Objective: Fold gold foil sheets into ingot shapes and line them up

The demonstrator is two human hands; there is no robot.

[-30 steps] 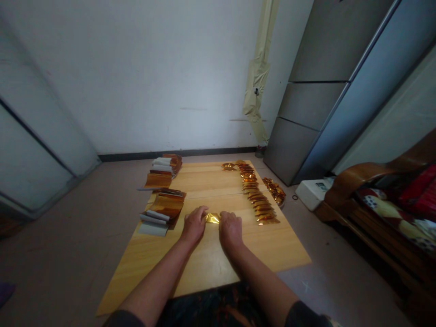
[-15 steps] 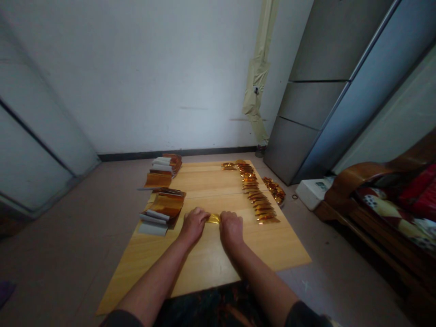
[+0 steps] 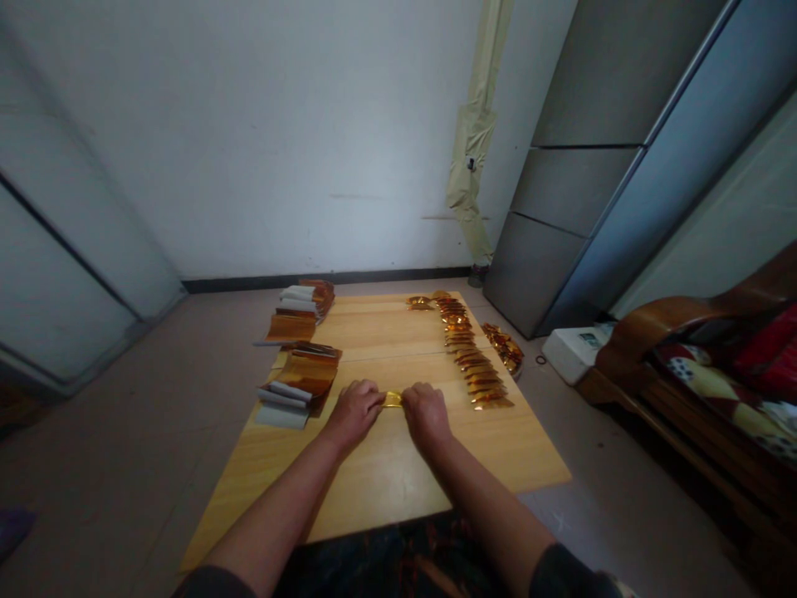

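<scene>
Between my two hands a small folded piece of gold foil paper (image 3: 393, 399) lies low over the wooden board (image 3: 379, 465). My left hand (image 3: 358, 409) pinches its left end, and my right hand (image 3: 427, 411) is closed on its right end. The fingertips hide both ends of the foil. To the left of my left hand are stacks of gold foil sheets (image 3: 311, 371) with grey-white backs, fanned and partly bent. Right of my right hand runs a long row of folded gold foil pieces (image 3: 478, 370), overlapping one another up to the board's far right corner.
A container heaped with shiny gold pieces (image 3: 503, 347) stands on the floor beyond the board's right edge. Farther right are a white box (image 3: 569, 353), a wooden seat (image 3: 628, 399) and a grey refrigerator (image 3: 560, 199). A white wall (image 3: 299, 149) rises behind the board.
The visible gold foil strip between my hands looks slightly narrower. My hands stay nearly in place, with small finger movements, and the whole view has shifted slightly.
</scene>
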